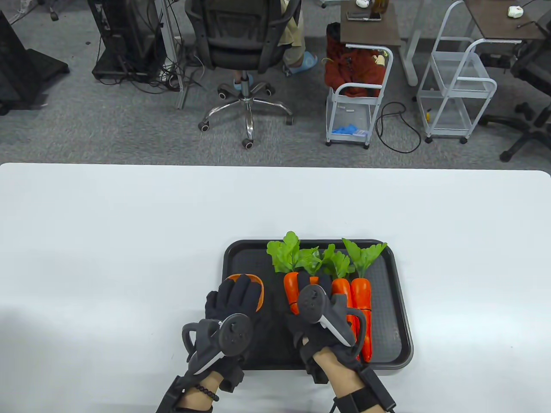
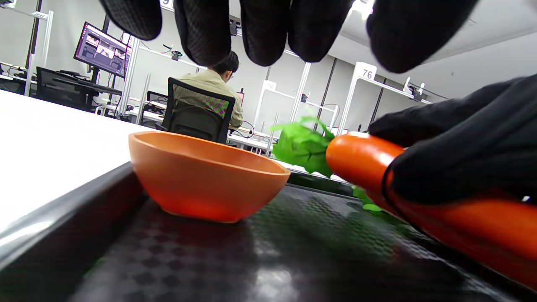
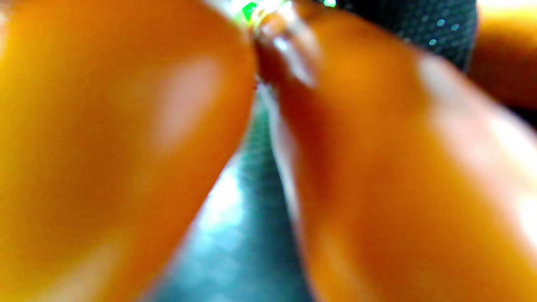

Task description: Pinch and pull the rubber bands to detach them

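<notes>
Several orange toy carrots [image 1: 360, 297] with green leaves lie bundled on a black tray [image 1: 389, 297]. A thin black rubber band [image 2: 385, 188] circles the nearest carrot [image 2: 361, 161]. My right hand [image 1: 316, 286] lies over the bundle and grips it at the band; it also shows in the left wrist view [image 2: 461, 155]. My left hand [image 1: 236, 288] hovers open and empty over an orange bowl [image 1: 259, 288], its fingers [image 2: 264, 29] hanging above the bowl [image 2: 201, 180]. The right wrist view is a blurred close-up of two carrots [image 3: 105, 147] with the tray [image 3: 247, 235] between them.
The tray sits at the near middle of a white table [image 1: 129, 241]. Beyond the table's far edge stand an office chair [image 1: 243, 47] and two white carts [image 1: 357, 107] on the grey floor.
</notes>
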{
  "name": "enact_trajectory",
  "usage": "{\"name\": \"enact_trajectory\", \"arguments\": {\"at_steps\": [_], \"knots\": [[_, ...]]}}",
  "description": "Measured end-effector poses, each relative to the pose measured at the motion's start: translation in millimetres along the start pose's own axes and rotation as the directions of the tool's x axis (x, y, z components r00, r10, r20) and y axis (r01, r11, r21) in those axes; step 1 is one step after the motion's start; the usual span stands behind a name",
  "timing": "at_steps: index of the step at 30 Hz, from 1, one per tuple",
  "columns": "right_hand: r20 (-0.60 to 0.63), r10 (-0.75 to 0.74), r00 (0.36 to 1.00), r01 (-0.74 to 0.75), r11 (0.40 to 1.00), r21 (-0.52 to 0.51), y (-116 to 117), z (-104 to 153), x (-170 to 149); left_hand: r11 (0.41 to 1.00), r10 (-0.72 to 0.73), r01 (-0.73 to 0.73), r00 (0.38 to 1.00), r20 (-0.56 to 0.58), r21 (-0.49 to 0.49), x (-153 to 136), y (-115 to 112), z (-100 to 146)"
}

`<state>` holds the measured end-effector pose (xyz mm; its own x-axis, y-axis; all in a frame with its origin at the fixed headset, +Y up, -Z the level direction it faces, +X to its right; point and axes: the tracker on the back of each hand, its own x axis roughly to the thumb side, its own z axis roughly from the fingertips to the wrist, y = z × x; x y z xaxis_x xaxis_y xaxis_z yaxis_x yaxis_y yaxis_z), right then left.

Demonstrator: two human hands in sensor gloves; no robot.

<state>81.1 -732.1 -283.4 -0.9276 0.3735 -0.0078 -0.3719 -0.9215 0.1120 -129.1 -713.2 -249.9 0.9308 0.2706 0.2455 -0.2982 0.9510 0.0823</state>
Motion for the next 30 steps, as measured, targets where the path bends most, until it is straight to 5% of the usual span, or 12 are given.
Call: {"name": "enact_trajectory", "arguments": {"at_steps": [7,16,18,26,30], "knots": [[0.07,-0.333,0.94,0.334,0.942,-0.011,-8,17,-23,0.999,0.049,-0.049,0.999,0.016,0.004,5,-3,0],[0.149,-0.731,0.666,0.722,0.682,0.119,2,20,-35,0.979,0.199,-0.201,0.978,0.061,0.02,7,-3,2],[0.127,-0.815,0.566,0.796,0.58,0.173,6,19,-32,0.97,0.24,-0.243,0.968,0.08,0.03,7,-3,3],[0.067,-0.944,0.322,0.89,0.326,0.32,22,19,-26,0.952,0.285,-0.296,0.949,0.134,0.071,11,0,7],[0.073,-0.96,0.272,0.911,0.281,0.303,24,20,-25,0.946,0.284,-0.302,0.947,0.148,0.117,16,0,9]]}}
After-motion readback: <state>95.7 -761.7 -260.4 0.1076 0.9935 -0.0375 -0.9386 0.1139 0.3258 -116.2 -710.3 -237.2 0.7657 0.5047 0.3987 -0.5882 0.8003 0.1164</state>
